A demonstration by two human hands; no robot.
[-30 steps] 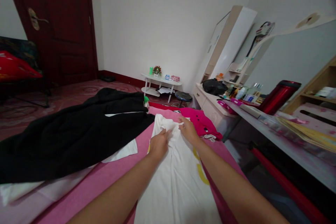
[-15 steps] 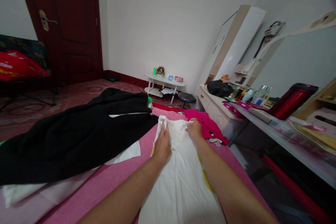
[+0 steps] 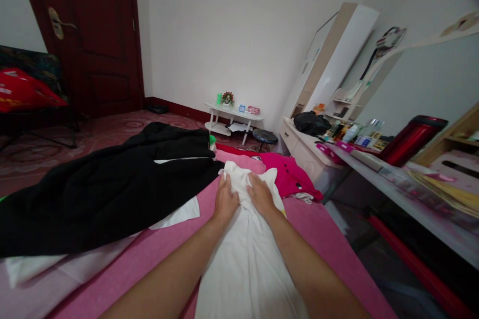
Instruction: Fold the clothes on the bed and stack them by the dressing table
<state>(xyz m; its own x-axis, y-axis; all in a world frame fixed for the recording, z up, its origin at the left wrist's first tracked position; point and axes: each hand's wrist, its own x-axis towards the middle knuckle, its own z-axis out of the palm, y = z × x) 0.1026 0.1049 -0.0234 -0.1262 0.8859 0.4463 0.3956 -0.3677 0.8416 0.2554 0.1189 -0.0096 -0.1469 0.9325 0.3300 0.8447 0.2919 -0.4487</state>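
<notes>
White garment (image 3: 247,269) is stretched out on a pink cover (image 3: 333,239), running from 6 o'clock up to the centre of the view. Its far part is touched by both hands: the left hand (image 3: 225,203) is laid near its left edge, fingers close together and thumb apart, while the right hand (image 3: 261,197) is placed just beside, fingers bent. Between them the cloth is drawn into creases; whether it is pinched cannot be told. From the hands, a black garment (image 3: 112,194) is seen at 9 o'clock, a magenta garment (image 3: 290,174) at 2 o'clock.
</notes>
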